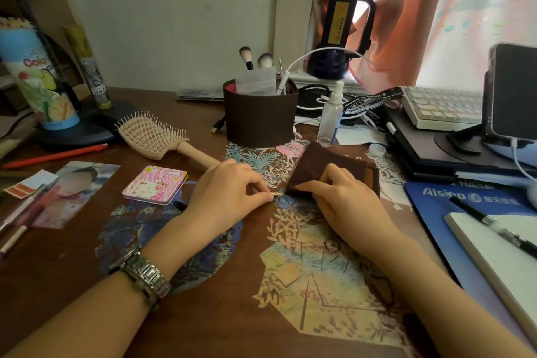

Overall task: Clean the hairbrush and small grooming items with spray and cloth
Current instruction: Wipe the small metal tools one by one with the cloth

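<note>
My left hand (229, 186) pinches a small metal grooming item (277, 195) by one end; its type is too small to tell. My right hand (345, 197) grips a folded dark brown cloth (325, 167) and presses the cloth's corner around the item's other end. A beige vented hairbrush (157, 136) lies bristles-up on the desk, behind and left of my left hand. A clear spray bottle (329, 116) with a white nozzle stands upright behind the cloth. A pink square compact mirror (155, 184) lies shut left of my left hand.
A brown round holder (260, 120) with makeup brushes stands at the middle back. A white bottle cap (377, 150) lies right of the spray bottle. A keyboard (441, 107), a phone on a stand (511, 96) and a blue mouse pad (433, 197) fill the right. Pens and a photo (75, 192) lie left.
</note>
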